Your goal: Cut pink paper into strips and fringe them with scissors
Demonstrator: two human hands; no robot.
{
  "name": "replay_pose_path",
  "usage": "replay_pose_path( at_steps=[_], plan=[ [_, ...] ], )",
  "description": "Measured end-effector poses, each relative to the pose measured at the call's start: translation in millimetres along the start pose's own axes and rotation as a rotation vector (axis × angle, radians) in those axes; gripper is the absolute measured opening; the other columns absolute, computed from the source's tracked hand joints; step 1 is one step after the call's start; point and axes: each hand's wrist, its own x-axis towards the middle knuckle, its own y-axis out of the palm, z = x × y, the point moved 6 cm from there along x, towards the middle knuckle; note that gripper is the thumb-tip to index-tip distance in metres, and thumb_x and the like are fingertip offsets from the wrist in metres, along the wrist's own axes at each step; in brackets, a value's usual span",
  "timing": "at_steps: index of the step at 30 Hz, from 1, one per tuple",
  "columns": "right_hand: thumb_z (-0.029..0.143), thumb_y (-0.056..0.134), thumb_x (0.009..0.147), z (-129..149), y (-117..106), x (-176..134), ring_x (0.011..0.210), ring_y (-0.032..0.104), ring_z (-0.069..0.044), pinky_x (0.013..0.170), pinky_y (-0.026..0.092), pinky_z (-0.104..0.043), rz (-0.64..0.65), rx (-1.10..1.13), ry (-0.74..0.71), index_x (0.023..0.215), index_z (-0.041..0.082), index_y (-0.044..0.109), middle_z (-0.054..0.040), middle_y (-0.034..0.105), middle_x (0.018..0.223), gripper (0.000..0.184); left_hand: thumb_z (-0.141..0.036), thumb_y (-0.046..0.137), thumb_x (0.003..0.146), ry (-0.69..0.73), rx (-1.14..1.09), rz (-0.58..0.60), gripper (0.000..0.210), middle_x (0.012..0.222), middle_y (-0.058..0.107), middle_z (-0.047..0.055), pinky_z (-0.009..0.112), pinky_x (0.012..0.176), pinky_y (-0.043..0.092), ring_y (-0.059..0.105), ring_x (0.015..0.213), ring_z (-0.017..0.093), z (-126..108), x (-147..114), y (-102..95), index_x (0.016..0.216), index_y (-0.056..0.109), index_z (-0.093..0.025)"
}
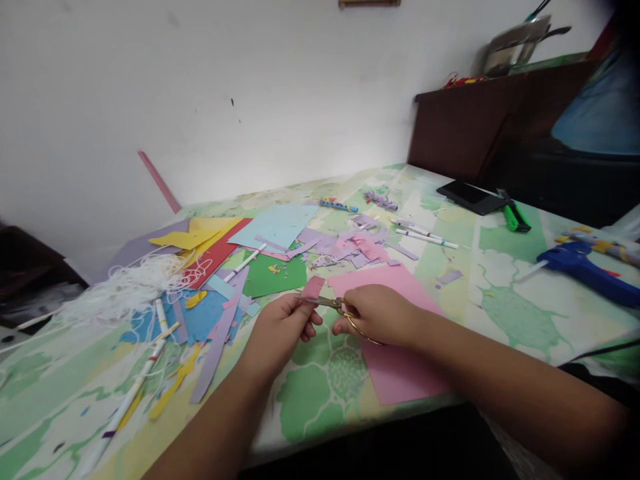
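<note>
My left hand (pixel 285 323) pinches a small pink paper piece (pixel 313 287) that sticks up above its fingertips. In my right hand (pixel 377 310) is a pair of scissors (pixel 327 302) with gold handles, its blades reaching left to the pink piece at the left fingers. How far the blades are apart is hard to make out. Under my right hand and forearm lies a larger pink sheet (pixel 400 373). Just beyond the hands, fringed pink and purple paper scraps (pixel 367 248) are strewn over the tablecloth.
Left of my hands lie coloured sheets, a tangle of white string (pixel 125 293), purple strips (pixel 220 347) and marker pens. At right are a blue glue gun (pixel 590 267), a green cutter (pixel 516 217), a black phone-like slab (pixel 471 197) and white pens (pixel 427 238). A wall (pixel 280 87) stands behind.
</note>
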Motion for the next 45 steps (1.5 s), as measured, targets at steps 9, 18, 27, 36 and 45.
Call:
replay_pose_path(
  at_steps=[9, 18, 27, 36, 45],
  plan=[
    [0.060, 0.032, 0.068, -1.7, -2.9, 1.3, 0.050, 0.045, -0.011, 0.042, 0.021, -0.021, 0.010, 0.009, 0.024, 0.064, 0.018, 0.053, -0.0016, 0.054, 0.057, 0.047, -0.030, 0.044, 0.070, 0.003, -0.112, 0.021, 0.018, 0.058, 0.055, -0.001, 0.018, 0.041, 0.033, 0.048, 0.047, 0.007, -1.6, -3.3, 1.8, 0.067, 0.051, -0.014],
    [0.059, 0.035, 0.067, 0.7, -3.7, -2.0, 0.049, 0.042, -0.010, 0.043, 0.020, -0.021, 0.007, 0.014, 0.011, 0.065, 0.018, 0.051, -0.0002, 0.053, 0.058, 0.044, -0.025, 0.044, 0.068, 0.035, -0.069, 0.017, 0.015, 0.054, 0.054, -0.002, 0.017, 0.038, 0.032, 0.046, 0.043, 0.006, -5.4, -3.9, -0.4, 0.062, 0.052, -0.015],
    [0.054, 0.035, 0.070, 2.8, -4.3, 0.2, 0.052, 0.044, -0.011, 0.044, 0.021, -0.021, 0.010, 0.012, -0.024, 0.064, 0.018, 0.049, -0.0004, 0.054, 0.059, 0.040, -0.029, 0.044, 0.069, 0.039, -0.029, 0.019, 0.019, 0.052, 0.054, -0.001, 0.017, 0.037, 0.030, 0.044, 0.041, 0.006, -8.0, -7.1, -2.5, 0.060, 0.052, -0.015],
    [0.057, 0.034, 0.068, -0.6, -9.7, 0.5, 0.049, 0.041, -0.010, 0.044, 0.020, -0.021, -0.009, 0.021, 0.028, 0.064, 0.017, 0.051, -0.0010, 0.052, 0.057, 0.044, -0.028, 0.044, 0.069, 0.089, -0.096, 0.027, 0.016, 0.055, 0.055, -0.002, 0.019, 0.044, 0.036, 0.048, 0.046, 0.007, -10.7, -7.3, -2.5, 0.064, 0.052, -0.015],
    [0.059, 0.034, 0.067, 3.8, -3.1, -2.0, 0.049, 0.039, -0.010, 0.043, 0.021, -0.020, 0.021, 0.096, -0.012, 0.065, 0.018, 0.050, 0.0001, 0.052, 0.057, 0.045, -0.024, 0.042, 0.068, 0.109, -0.093, -0.015, 0.015, 0.051, 0.052, -0.003, 0.019, 0.043, 0.035, 0.046, 0.044, 0.007, -12.3, -8.9, -4.5, 0.065, 0.055, -0.016]
  ],
)
